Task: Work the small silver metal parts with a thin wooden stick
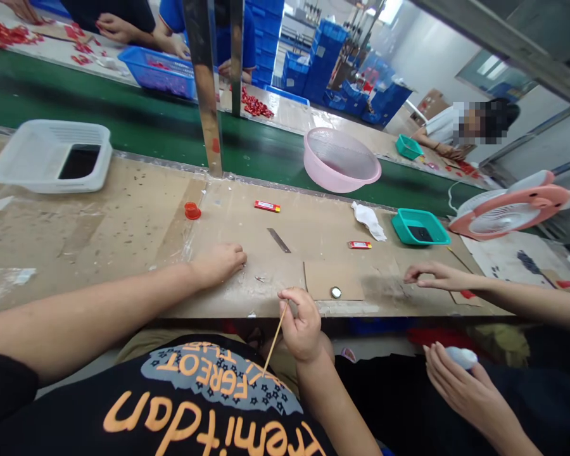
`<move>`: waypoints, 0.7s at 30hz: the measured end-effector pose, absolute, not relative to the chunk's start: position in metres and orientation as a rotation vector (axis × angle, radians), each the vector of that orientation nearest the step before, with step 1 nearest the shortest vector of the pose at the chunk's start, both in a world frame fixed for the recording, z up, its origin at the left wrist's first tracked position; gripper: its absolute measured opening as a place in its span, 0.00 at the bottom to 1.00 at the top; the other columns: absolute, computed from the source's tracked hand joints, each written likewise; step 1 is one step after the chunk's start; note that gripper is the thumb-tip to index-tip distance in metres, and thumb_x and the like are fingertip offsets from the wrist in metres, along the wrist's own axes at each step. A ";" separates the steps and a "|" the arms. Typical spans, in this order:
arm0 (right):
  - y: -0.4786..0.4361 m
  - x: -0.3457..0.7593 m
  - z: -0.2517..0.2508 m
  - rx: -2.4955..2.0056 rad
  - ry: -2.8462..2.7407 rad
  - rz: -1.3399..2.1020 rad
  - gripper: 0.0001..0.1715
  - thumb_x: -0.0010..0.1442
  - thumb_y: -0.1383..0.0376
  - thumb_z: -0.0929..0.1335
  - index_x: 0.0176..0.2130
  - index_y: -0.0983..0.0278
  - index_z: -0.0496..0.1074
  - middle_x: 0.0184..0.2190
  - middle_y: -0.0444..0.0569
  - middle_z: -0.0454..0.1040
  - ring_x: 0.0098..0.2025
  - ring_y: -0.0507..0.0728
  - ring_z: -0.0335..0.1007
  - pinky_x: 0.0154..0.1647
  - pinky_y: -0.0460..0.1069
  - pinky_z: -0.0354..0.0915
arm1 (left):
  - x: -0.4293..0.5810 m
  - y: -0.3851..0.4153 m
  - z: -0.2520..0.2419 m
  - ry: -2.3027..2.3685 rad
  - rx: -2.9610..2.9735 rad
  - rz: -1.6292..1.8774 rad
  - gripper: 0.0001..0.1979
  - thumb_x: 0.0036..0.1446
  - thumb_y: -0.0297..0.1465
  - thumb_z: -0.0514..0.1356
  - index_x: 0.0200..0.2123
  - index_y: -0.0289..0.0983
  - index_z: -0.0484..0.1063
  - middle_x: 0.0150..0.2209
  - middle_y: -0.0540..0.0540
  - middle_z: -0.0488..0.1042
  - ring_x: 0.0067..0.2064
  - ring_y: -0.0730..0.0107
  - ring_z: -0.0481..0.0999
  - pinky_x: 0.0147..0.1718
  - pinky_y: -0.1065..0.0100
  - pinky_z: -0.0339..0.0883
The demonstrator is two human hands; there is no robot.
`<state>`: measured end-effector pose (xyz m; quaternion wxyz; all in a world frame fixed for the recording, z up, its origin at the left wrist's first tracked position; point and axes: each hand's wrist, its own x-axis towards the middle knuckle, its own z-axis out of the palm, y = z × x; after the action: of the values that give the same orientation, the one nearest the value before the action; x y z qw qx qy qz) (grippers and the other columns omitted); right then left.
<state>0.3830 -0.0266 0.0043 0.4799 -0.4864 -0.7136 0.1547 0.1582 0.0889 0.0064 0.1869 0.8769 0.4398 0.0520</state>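
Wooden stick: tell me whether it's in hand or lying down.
In hand: the right hand grips the thin wooden stick between its fingers, the free end angling down over the black T-shirt.

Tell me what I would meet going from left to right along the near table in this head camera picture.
White plastic basket → red plastic cap → small red-and-white packet → metal strip → crumpled white cloth → teal plastic tray → pink and white fan
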 end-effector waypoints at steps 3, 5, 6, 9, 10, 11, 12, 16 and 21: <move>-0.032 0.383 0.005 -1.201 -1.682 0.424 0.12 0.58 0.70 0.64 0.43 0.61 0.69 0.36 0.48 0.74 0.41 0.55 0.71 0.45 0.53 0.67 | 0.159 0.093 0.009 1.257 2.356 0.213 0.10 0.55 0.31 0.53 0.26 0.35 0.71 0.31 0.42 0.69 0.35 0.61 0.70 0.38 0.63 0.61; -0.036 0.382 0.006 -1.223 -1.604 0.499 0.11 0.60 0.70 0.63 0.43 0.60 0.69 0.36 0.47 0.74 0.40 0.54 0.71 0.44 0.52 0.68 | 0.159 0.095 0.013 1.263 2.249 0.280 0.08 0.52 0.31 0.56 0.24 0.35 0.70 0.30 0.42 0.69 0.35 0.61 0.70 0.38 0.63 0.61; -0.037 0.380 0.007 -1.231 -1.564 0.538 0.11 0.61 0.69 0.62 0.43 0.60 0.68 0.36 0.47 0.74 0.40 0.54 0.71 0.44 0.52 0.68 | 0.159 0.094 0.015 1.263 2.183 0.318 0.07 0.51 0.31 0.57 0.24 0.35 0.70 0.29 0.43 0.70 0.35 0.61 0.70 0.38 0.63 0.62; -0.039 0.371 0.010 -1.216 -1.532 0.591 0.10 0.62 0.68 0.61 0.42 0.59 0.68 0.36 0.46 0.73 0.40 0.55 0.71 0.44 0.53 0.68 | 0.162 0.078 0.022 1.227 1.930 0.426 0.10 0.54 0.35 0.54 0.29 0.35 0.70 0.28 0.45 0.70 0.31 0.65 0.70 0.33 0.65 0.64; -0.039 0.366 0.012 -1.205 -1.557 0.576 0.10 0.61 0.68 0.62 0.42 0.58 0.68 0.36 0.46 0.73 0.40 0.55 0.71 0.44 0.53 0.68 | 0.164 0.068 0.025 1.203 1.840 0.456 0.13 0.56 0.37 0.52 0.31 0.35 0.69 0.27 0.45 0.70 0.30 0.67 0.70 0.31 0.66 0.65; -0.038 0.362 0.013 -1.197 -1.591 0.550 0.09 0.61 0.68 0.62 0.42 0.57 0.68 0.36 0.46 0.73 0.40 0.55 0.71 0.44 0.53 0.68 | 0.167 0.057 0.027 1.177 1.771 0.478 0.15 0.59 0.39 0.49 0.33 0.34 0.68 0.27 0.46 0.70 0.28 0.69 0.70 0.29 0.68 0.66; -0.037 0.357 0.014 -1.191 -1.627 0.522 0.09 0.60 0.68 0.64 0.41 0.57 0.68 0.36 0.46 0.73 0.39 0.56 0.71 0.43 0.53 0.68 | 0.170 0.045 0.029 1.145 1.683 0.503 0.16 0.60 0.40 0.47 0.34 0.34 0.67 0.26 0.47 0.70 0.27 0.71 0.70 0.28 0.69 0.66; -0.035 0.339 0.017 -1.204 -1.708 0.527 0.07 0.57 0.67 0.66 0.39 0.58 0.68 0.34 0.48 0.71 0.37 0.56 0.69 0.40 0.54 0.68 | 0.180 0.004 0.035 0.898 0.977 0.665 0.10 0.57 0.37 0.56 0.32 0.35 0.66 0.25 0.51 0.67 0.26 0.79 0.68 0.27 0.76 0.65; -0.041 0.330 0.020 -1.213 -1.707 0.529 0.03 0.58 0.66 0.66 0.36 0.58 0.68 0.32 0.45 0.71 0.35 0.54 0.69 0.38 0.51 0.67 | 0.177 -0.016 0.039 0.729 0.551 0.741 0.06 0.51 0.29 0.65 0.32 0.33 0.71 0.29 0.49 0.71 0.30 0.79 0.71 0.30 0.79 0.67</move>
<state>0.3301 -0.0410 0.0199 0.4716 -0.4953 -0.6969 0.2159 0.1766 -0.0157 0.0389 0.8318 0.2600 0.3439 0.3496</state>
